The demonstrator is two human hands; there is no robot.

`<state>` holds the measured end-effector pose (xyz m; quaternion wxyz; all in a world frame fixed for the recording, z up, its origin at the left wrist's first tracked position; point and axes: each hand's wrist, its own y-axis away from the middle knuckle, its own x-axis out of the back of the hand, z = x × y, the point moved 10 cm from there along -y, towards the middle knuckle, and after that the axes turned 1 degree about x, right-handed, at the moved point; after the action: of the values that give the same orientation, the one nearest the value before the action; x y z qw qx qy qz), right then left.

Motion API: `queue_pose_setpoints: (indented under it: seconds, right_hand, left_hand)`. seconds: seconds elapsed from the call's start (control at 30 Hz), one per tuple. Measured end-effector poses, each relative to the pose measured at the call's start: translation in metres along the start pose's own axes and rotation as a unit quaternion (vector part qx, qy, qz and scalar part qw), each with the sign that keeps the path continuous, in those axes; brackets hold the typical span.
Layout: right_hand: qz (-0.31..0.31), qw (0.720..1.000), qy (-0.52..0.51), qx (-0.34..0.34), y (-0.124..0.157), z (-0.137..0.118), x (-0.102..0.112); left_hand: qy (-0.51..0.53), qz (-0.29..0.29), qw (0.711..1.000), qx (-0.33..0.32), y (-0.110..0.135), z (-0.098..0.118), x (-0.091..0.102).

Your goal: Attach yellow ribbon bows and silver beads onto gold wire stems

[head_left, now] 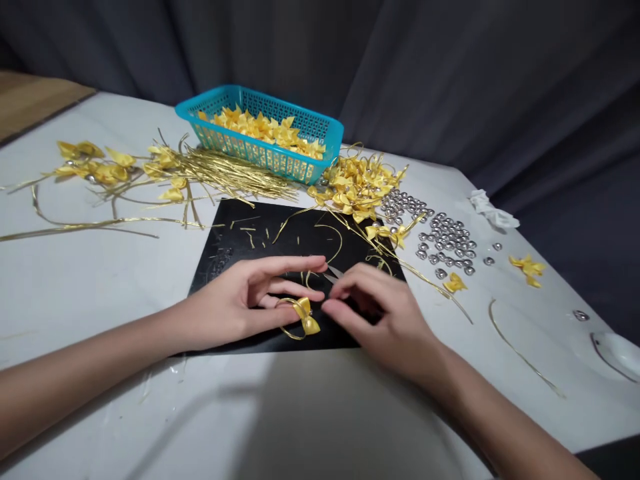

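Over the black mat [240,230], my left hand [250,293] holds a yellow ribbon bow [307,319] on a loop of gold cord [295,335] near its thumb tip. The index and middle fingers of that hand stretch out above the bow. My right hand [385,313] is just to the right, its thumb and fingers curled close together. What sits between those fingertips, if anything, is hidden. A pointed metal blade [335,272] shows between the two hands, beside the right fingers; the rest of that tool is covered.
Behind the mat stands a turquoise basket [260,141] of yellow ribbon flowers. Gold cords [235,175] lie in front of it, more ribbon pieces [100,163] left, a flower pile [363,183] right. Silver heart beads [445,237], white pieces [493,210] and a white dish [620,357] are further right.
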<state>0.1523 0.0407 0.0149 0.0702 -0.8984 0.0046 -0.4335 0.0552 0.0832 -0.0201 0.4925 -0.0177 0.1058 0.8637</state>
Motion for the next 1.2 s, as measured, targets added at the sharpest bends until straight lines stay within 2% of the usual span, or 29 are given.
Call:
queue_pose_setpoints:
  seconds: [0.07, 0.23, 0.3, 0.4, 0.47, 0.53, 0.67, 0.87, 1.0, 1.07, 1.2]
  right_hand:
    - [-0.064, 0.995, -0.072, -0.020, 0.001, -0.003, -0.021]
    - [-0.064, 0.982, -0.144, -0.105, 0.002, 0.009, -0.032]
    - [-0.099, 0.964, -0.203, -0.140, 0.005, 0.011, -0.041]
    - [-0.142, 0.937, -0.284, -0.146, 0.008, 0.005, -0.054]
    - [-0.122, 0.941, -0.286, -0.136, 0.007, 0.005, -0.053]
    - [-0.070, 0.960, -0.241, -0.123, 0.004, 0.010, -0.044]
    - [0.031, 0.992, -0.101, -0.073, 0.005, 0.013, -0.018]
    - [0.060, 0.998, -0.014, -0.012, 0.009, -0.002, -0.007]
    - [0.046, 0.998, 0.002, 0.044, 0.006, -0.014, 0.006]
    - [0.086, 0.995, 0.029, 0.040, -0.003, -0.010, 0.032]
    - [0.261, 0.960, 0.100, -0.009, -0.035, 0.014, 0.112]
  left_hand:
    - [0.006, 0.003, 1.000, 0.004, 0.001, -0.001, 0.000]
    - [0.005, 0.006, 1.000, 0.010, 0.001, -0.002, -0.001]
    - [-0.006, 0.011, 1.000, 0.002, 0.001, -0.001, -0.002]
    - [-0.058, 0.058, 0.995, -0.049, 0.004, 0.008, 0.001]
    - [-0.120, 0.102, 0.983, -0.092, 0.010, 0.016, 0.006]
    - [-0.174, 0.138, 0.968, -0.115, 0.015, 0.020, 0.009]
    - [-0.211, 0.191, 0.953, -0.109, 0.021, 0.021, 0.018]
    - [-0.215, 0.212, 0.948, -0.104, 0.017, 0.023, 0.023]
    - [-0.209, 0.224, 0.948, -0.084, 0.015, 0.022, 0.025]
    - [-0.182, 0.236, 0.951, -0.079, 0.015, 0.022, 0.029]
    - [-0.163, 0.247, 0.952, -0.079, 0.014, 0.019, 0.034]
